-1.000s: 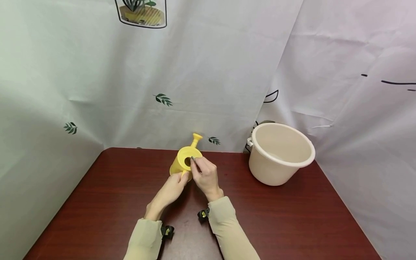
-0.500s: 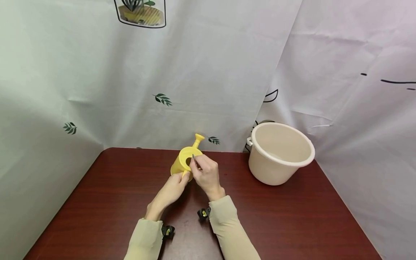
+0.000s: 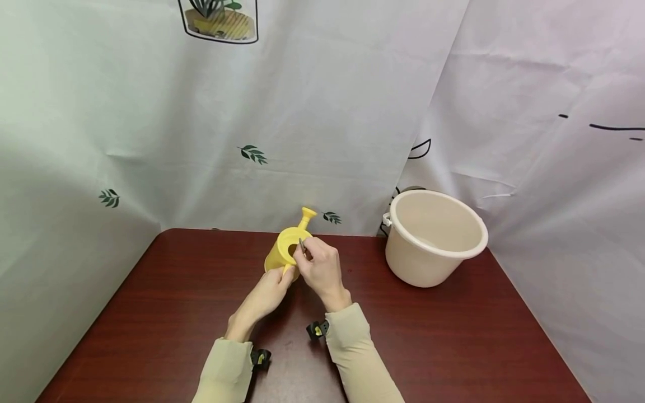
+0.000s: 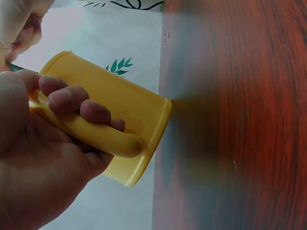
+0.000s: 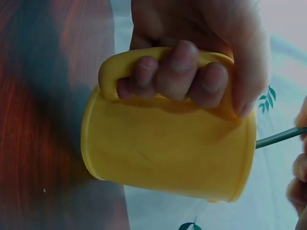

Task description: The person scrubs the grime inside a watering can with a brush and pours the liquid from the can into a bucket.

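A small yellow watering can [image 3: 276,258] is near the back edge of the table, its spout pointing away and its round top opening toward me. My left hand [image 3: 266,292] grips the can's handle; in the left wrist view the fingers [image 4: 69,98] curl around it. My right hand [image 3: 322,271] is at the can's top, pinching a thin dark green stick [image 5: 276,138] between thumb and fingers. The stick's lower end passes into the opening and is hidden inside the can. The can's base appears close above the tabletop in the left wrist view.
A cream bucket [image 3: 420,268] stands at the back right of the dark red wooden table [image 3: 453,336]. White cloth [image 3: 322,112] with printed leaves hangs behind the table and along both sides.
The watering can and my right hand have shifted slightly to the right. The stick's visible end has turned more upright in the head view. My left hand keeps its grip.
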Motion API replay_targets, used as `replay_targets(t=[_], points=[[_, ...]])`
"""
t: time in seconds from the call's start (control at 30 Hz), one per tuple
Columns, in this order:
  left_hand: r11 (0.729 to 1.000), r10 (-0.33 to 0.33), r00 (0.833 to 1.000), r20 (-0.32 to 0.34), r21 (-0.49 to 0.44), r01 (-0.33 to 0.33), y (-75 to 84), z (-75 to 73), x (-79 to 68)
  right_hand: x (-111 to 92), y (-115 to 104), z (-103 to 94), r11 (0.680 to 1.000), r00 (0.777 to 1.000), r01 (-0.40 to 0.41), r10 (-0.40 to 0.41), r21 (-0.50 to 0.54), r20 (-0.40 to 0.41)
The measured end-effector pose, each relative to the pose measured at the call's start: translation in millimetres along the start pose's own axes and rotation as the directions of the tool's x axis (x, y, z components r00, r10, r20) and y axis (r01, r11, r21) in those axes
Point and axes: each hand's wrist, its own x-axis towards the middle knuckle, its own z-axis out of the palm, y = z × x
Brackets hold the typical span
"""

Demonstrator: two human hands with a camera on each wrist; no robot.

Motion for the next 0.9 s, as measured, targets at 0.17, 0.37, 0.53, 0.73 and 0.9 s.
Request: replay_targets(t=[0.17, 0.37, 0.53, 0.73, 0.9], points=[[1.0, -0.003, 1.0, 0.004, 0.003, 0.003, -0.4, -0.1, 0.1, -4, 2, 3.5, 0.996, 0.996, -0.081, 0.082, -0.032, 0.04], [1.0, -0.007, 1.0, 0.008, 0.002, 0.007, 0.6, 0.3, 0.3, -4, 2, 1.3, 0.975, 0.975, -0.199, 0.207, -0.095, 0.083], [1.0, -0.004, 1.0, 0.01, 0.009, 0.004, 1.0, 0.8, 0.8, 2, -2, -5.9, 0.972, 0.971, -0.217, 0.225, -0.089, 0.085], [1.0, -0.009, 1.0, 0.013, -0.004, 0.01, -0.3, 0.3, 0.0, 11, -7, -18.5, 0.996, 0.977, -0.09, 0.094, -0.027, 0.192], [1.0, -0.003, 1.0, 0.008, -0.009, 0.003, -0.4, 0.1, -0.2, 14, -7, -25.6, 0.999, 0.954, 0.013, -0.027, 0.048, 0.299]])
